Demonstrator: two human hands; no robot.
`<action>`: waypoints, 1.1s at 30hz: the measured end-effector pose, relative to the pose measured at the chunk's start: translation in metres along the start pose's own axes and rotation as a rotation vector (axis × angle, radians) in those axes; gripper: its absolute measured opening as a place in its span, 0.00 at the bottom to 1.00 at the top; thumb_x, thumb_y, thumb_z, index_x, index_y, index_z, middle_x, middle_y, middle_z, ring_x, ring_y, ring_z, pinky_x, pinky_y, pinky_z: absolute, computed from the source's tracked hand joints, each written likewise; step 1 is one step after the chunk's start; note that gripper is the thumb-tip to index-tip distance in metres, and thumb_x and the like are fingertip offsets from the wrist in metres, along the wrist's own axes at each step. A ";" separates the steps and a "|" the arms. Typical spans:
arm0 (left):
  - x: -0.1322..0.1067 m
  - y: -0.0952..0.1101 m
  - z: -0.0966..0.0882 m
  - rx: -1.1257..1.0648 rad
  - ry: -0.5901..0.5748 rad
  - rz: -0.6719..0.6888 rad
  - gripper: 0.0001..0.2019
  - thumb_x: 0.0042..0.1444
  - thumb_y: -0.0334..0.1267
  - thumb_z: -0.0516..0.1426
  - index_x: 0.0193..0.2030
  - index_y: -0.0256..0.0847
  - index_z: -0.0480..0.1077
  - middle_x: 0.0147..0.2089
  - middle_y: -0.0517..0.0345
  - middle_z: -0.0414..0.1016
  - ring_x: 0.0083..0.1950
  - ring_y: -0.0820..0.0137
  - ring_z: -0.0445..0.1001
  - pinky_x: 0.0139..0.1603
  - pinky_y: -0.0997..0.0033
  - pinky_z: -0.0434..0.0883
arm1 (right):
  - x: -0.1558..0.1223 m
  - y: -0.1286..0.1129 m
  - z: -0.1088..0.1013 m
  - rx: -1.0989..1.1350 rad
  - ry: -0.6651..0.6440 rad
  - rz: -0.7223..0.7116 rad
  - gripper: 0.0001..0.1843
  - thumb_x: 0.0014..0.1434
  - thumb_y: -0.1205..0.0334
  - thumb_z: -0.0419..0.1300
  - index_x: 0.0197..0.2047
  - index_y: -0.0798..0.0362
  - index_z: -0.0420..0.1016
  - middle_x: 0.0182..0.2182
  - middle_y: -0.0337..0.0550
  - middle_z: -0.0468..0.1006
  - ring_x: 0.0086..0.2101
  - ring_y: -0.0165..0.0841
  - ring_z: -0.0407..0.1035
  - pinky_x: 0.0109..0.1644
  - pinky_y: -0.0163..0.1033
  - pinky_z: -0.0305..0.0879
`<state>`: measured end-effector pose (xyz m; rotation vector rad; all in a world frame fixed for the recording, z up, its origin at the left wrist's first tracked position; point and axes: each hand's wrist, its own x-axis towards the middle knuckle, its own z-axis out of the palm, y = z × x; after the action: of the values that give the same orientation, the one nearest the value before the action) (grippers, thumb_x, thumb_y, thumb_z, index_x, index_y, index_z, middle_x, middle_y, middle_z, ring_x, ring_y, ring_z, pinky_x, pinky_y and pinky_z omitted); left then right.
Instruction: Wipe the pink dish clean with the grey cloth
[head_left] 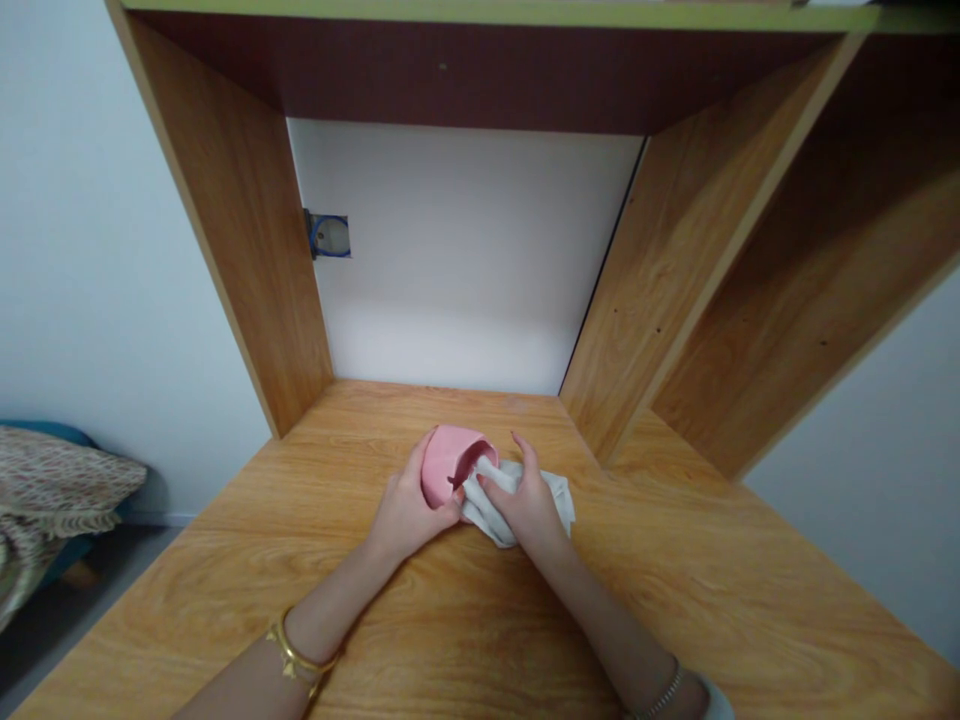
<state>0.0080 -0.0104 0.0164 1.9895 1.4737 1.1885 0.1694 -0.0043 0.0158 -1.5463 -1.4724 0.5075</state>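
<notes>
A pink cup (448,462) is tipped on its side just above the wooden desk, its mouth facing right toward the cloth. My left hand (409,508) wraps round its left and near side, thumb close to the rim. A crumpled white cloth (491,510) is pinched in my right hand (525,500), with one part of it at the cup's mouth. My right index finger and thumb press on the cloth, while another finger sticks out. The cup's inside is mostly hidden by the cloth and its own wall. Whether the cup touches the desk, I cannot tell.
The wooden desk top (450,640) spreads around both hands. Wooden uprights (232,220) and a dark overhead shelf (480,75) frame a white back panel (472,250) with an open wall socket box (330,236). At far left lies a fringed blanket (67,480).
</notes>
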 end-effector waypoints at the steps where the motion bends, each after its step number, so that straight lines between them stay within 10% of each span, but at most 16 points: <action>1: -0.001 0.000 0.000 0.003 -0.009 0.019 0.37 0.46 0.44 0.57 0.62 0.39 0.48 0.49 0.50 0.70 0.46 0.60 0.70 0.46 0.63 0.67 | 0.000 0.000 -0.001 -0.021 -0.006 -0.006 0.38 0.47 0.59 0.57 0.60 0.57 0.49 0.19 0.32 0.69 0.18 0.31 0.63 0.25 0.34 0.59; 15: -0.003 -0.002 -0.001 -0.068 -0.077 0.101 0.38 0.46 0.44 0.57 0.63 0.39 0.48 0.51 0.50 0.69 0.47 0.61 0.70 0.49 0.63 0.66 | 0.000 0.012 0.001 0.063 -0.107 -0.098 0.34 0.48 0.67 0.53 0.59 0.54 0.52 0.36 0.45 0.76 0.34 0.37 0.71 0.38 0.38 0.64; 23: 0.002 -0.006 0.005 -0.412 -0.152 0.062 0.49 0.47 0.50 0.59 0.65 0.38 0.30 0.52 0.46 0.67 0.50 0.61 0.69 0.50 0.62 0.65 | 0.000 0.006 0.001 0.192 0.022 -0.047 0.33 0.50 0.66 0.49 0.60 0.57 0.49 0.42 0.48 0.74 0.43 0.37 0.68 0.47 0.40 0.63; 33: -0.006 0.002 0.017 -0.409 -0.115 0.094 0.35 0.49 0.43 0.58 0.59 0.37 0.44 0.54 0.45 0.63 0.53 0.64 0.66 0.53 0.64 0.64 | 0.002 0.006 0.008 0.271 0.075 -0.051 0.33 0.49 0.62 0.53 0.58 0.58 0.50 0.45 0.51 0.71 0.45 0.37 0.67 0.49 0.41 0.62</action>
<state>0.0219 -0.0137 0.0059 1.8234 0.9947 1.2712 0.1670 0.0007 0.0078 -1.2987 -1.3229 0.5866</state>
